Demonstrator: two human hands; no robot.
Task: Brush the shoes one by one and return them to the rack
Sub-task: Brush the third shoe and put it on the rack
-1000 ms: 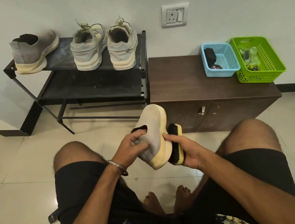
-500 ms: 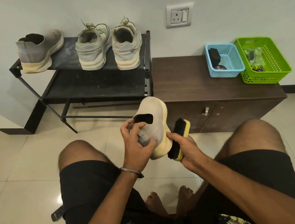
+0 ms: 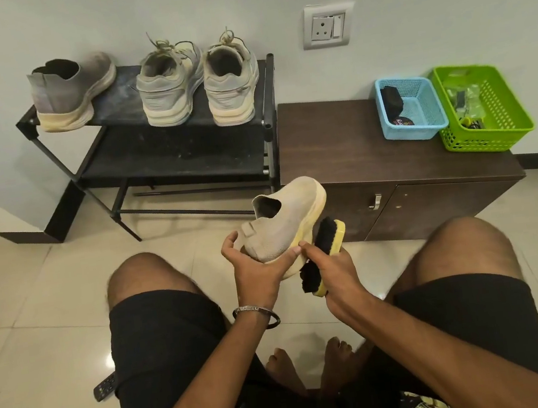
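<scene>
My left hand (image 3: 255,268) grips the heel end of a grey slip-on shoe (image 3: 289,221) with a yellowed sole, held in the air between my knees, toe pointing away. My right hand (image 3: 333,265) grips a yellow-backed brush (image 3: 323,243) with black bristles against the shoe's sole edge on its right side. On the top shelf of the black rack (image 3: 131,117) stand the matching grey slip-on (image 3: 72,91) at the left and a pair of grey laced sneakers (image 3: 196,80) at the right.
A dark wooden cabinet (image 3: 332,146) stands to the right of the rack. On it sit a blue basket (image 3: 412,112) and a green basket (image 3: 486,111) with small items. A wall socket (image 3: 327,26) is above. A remote (image 3: 105,387) lies on the tiled floor by my left thigh.
My left hand has turned the shoe so its opening faces up and shifted its grip to the heel. The brush has moved along the sole edge.
</scene>
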